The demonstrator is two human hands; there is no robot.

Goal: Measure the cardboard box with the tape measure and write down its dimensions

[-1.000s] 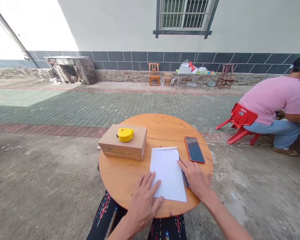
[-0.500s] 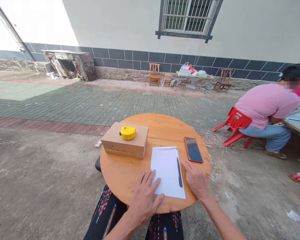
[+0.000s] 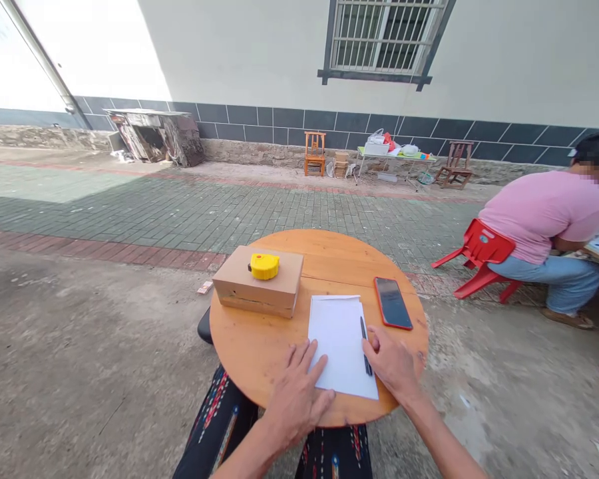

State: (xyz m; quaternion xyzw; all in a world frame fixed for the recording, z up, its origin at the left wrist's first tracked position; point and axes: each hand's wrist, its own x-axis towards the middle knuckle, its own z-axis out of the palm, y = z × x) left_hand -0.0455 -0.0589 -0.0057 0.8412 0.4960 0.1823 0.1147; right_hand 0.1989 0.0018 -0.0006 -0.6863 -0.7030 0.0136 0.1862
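Observation:
A white paper pad [image 3: 335, 339] lies on the round wooden table [image 3: 244, 359] in front of me. My left hand [image 3: 299, 389] rests flat with fingers spread across the pad's lower left edge and the tabletop. Along the pad's right side lies a black pen [image 3: 367, 364]. My right hand [image 3: 392, 362] is at the pen's middle, its fingers curled and a fingertip covering part of the barrel. The pen still lies along the paper, and the underside of the grip is hidden.
A cardboard box [image 3: 259, 293] with a yellow tape measure [image 3: 264, 267] on top stands at the table's left. A red-edged phone [image 3: 393, 303] lies at the right. A person in a pink shirt [image 3: 544, 206] sits on a red chair [image 3: 486, 243] farther right.
My right hand has moved left onto the pen, and its fingers have curled from a more stretched pose. My left hand stays on the pad. The whole view has shifted slightly.

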